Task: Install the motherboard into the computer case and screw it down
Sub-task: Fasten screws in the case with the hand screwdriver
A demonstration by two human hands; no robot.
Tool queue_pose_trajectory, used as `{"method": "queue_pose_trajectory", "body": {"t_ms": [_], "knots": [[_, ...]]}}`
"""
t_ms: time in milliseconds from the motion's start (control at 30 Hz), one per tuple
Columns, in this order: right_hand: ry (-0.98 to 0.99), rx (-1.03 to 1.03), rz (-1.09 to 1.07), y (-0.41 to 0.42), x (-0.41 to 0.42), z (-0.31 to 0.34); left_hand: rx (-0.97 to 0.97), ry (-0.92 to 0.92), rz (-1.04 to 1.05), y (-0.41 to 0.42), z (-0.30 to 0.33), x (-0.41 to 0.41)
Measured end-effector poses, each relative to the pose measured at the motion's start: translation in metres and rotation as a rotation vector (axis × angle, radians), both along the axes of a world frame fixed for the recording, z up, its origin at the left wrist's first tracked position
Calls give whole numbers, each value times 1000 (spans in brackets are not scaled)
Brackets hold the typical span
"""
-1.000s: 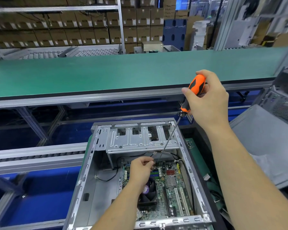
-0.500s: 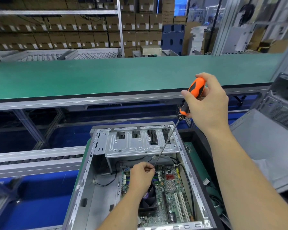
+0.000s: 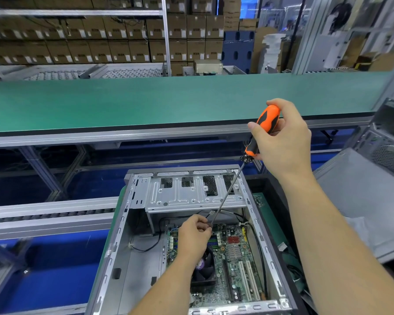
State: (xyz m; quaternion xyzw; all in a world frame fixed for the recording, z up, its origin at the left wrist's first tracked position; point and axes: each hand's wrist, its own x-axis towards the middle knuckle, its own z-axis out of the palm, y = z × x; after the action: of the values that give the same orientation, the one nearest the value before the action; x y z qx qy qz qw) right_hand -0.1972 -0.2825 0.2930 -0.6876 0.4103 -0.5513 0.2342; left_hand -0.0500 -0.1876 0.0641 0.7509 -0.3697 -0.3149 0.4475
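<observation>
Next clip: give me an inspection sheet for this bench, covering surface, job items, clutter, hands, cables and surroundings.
Surface: green mat under the case.
Job's things: open grey metal computer case; green motherboard lying inside it; orange-and-black long-shaft screwdriver angled down toward the board's far edge.
Clutter: grey side panel at right.
Hands: right hand grips the screwdriver handle; left hand pinches near the shaft tip.
Cables: black wires loose inside the case.
Surroundings: green conveyor belt; stacked brown cardboard boxes.
</observation>
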Motion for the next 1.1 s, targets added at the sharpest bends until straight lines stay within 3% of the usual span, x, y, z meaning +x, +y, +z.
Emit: {"method": "queue_pose_trajectory", "body": {"t_ms": [700, 1100], "knots": [[18, -19, 0, 2, 0, 1, -25, -23, -40, -1, -5, 1], [32, -6, 29, 2, -2, -1, 6, -167, -105, 0, -10, 1]]}}
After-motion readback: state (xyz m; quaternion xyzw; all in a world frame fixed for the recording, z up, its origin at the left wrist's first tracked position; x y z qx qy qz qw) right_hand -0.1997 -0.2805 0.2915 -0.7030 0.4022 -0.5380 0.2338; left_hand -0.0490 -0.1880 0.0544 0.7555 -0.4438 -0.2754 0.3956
